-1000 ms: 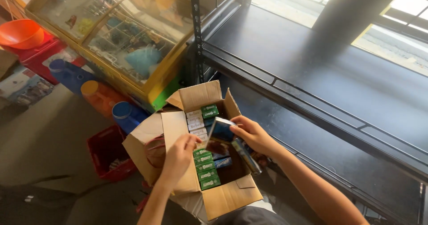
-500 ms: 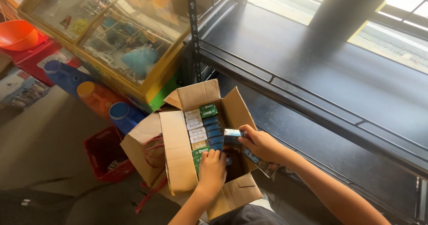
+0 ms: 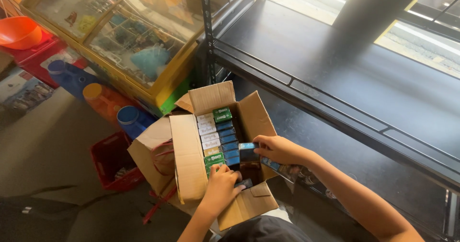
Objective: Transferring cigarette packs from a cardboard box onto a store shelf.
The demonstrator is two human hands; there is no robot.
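Cardboard box [image 3: 191, 160] sits open on the floor beside the black metal shelf [image 3: 335, 103], a row of small green and blue packs [image 3: 218, 139] stacked inside. Right hand [image 3: 278, 149] pinches a blue pack [image 3: 248, 152] over the box. Left hand [image 3: 221, 187], fingers curled, grips a dark pack [image 3: 244, 183] low inside.

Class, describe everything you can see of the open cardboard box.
The cardboard box is brown corrugated card, its four flaps folded outward. It sits open, tilted, beside a black metal shelf. Inside stands a row of small green, blue and white packets. The left hand reaches inside; the right hand holds a blue packet over it.
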